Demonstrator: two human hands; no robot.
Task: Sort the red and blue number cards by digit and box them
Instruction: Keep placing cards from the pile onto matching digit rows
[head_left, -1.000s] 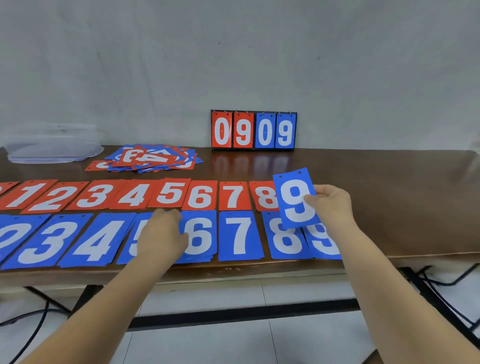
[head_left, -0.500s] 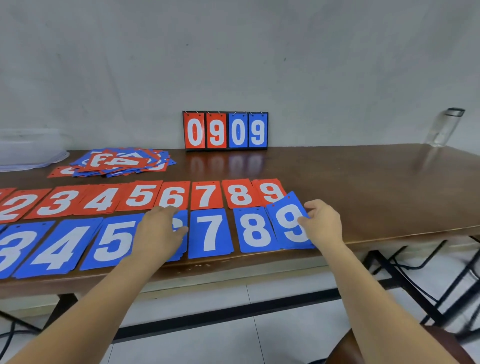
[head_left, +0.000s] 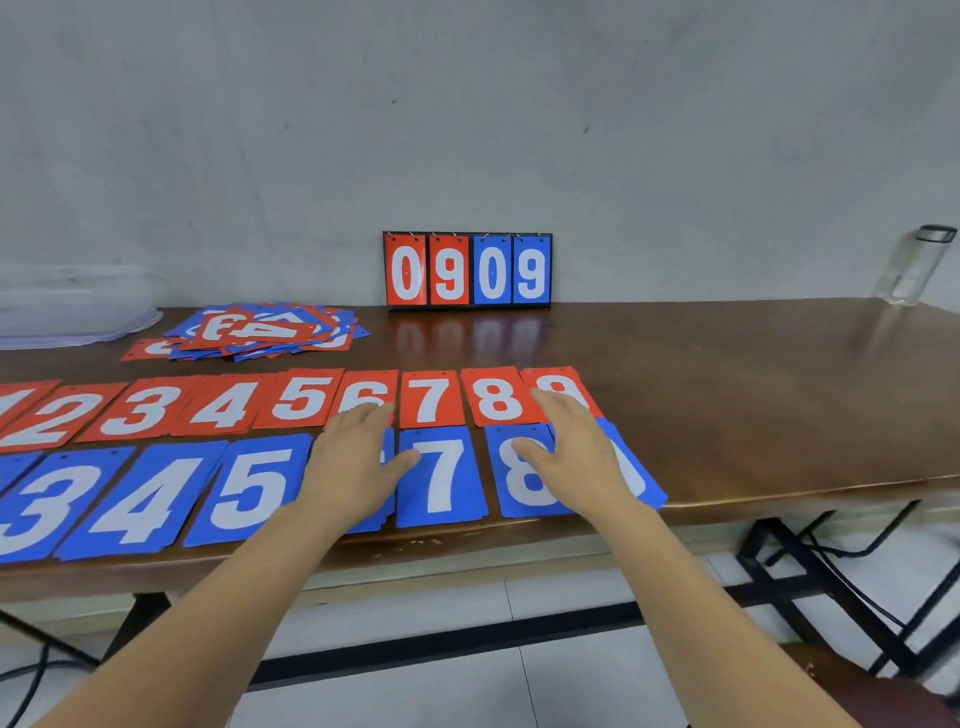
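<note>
Both spread flat: left hand on blue 6, right hand on blue 9.

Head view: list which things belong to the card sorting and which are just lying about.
Job: red card row, blue card row, unsorted card pile, clear plastic container (likely the box), left hand and right hand flat on the cards.
Lying about: flip scoreboard reading 0909, clear bottle at far right.
</note>
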